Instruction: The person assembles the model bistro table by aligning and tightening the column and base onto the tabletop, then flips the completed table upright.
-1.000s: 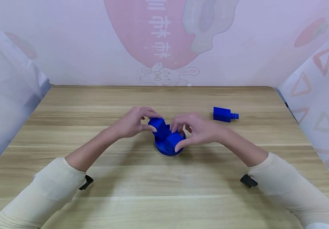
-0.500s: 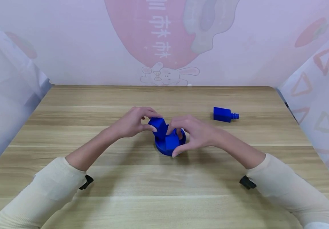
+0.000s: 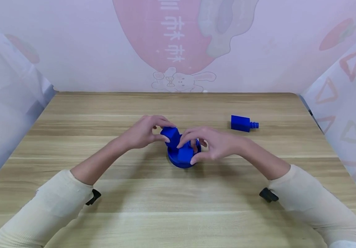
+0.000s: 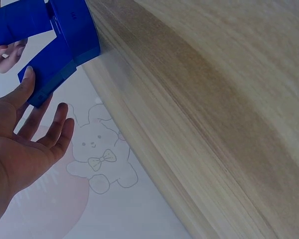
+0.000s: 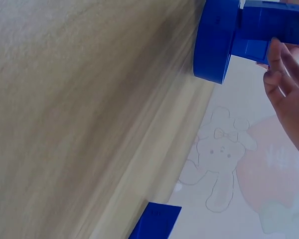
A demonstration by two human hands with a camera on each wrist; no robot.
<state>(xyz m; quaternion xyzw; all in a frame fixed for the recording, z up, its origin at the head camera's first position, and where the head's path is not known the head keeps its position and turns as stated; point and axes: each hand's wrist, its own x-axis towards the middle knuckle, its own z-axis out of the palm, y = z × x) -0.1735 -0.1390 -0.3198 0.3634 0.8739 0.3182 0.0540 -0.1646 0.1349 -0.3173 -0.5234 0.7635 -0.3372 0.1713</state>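
A round, shallow blue base (image 3: 178, 164) stands on the table, with two blue rectangular blocks rising from it. My left hand (image 3: 142, 133) pinches the left block (image 3: 171, 136), which leans outward, between thumb and fingers; the left wrist view shows this block (image 4: 50, 69) slanting from the base (image 4: 79, 30). Around the right block (image 3: 185, 155) are the thumb and fingers of my right hand (image 3: 216, 143), gripping its upper end. In the right wrist view that block (image 5: 274, 25) stands straight out of the base (image 5: 217, 42). Where the blocks meet the base is largely hidden.
A third blue block with a threaded stem (image 3: 240, 123) lies on its side at the back right of the wooden table (image 3: 178, 206). Behind the table hangs a printed cloth (image 3: 88, 48).
The right block has turned from an angled to a squarer position. My right fingers have shifted around it, the index finger moving left. The left hand and its block stay still.
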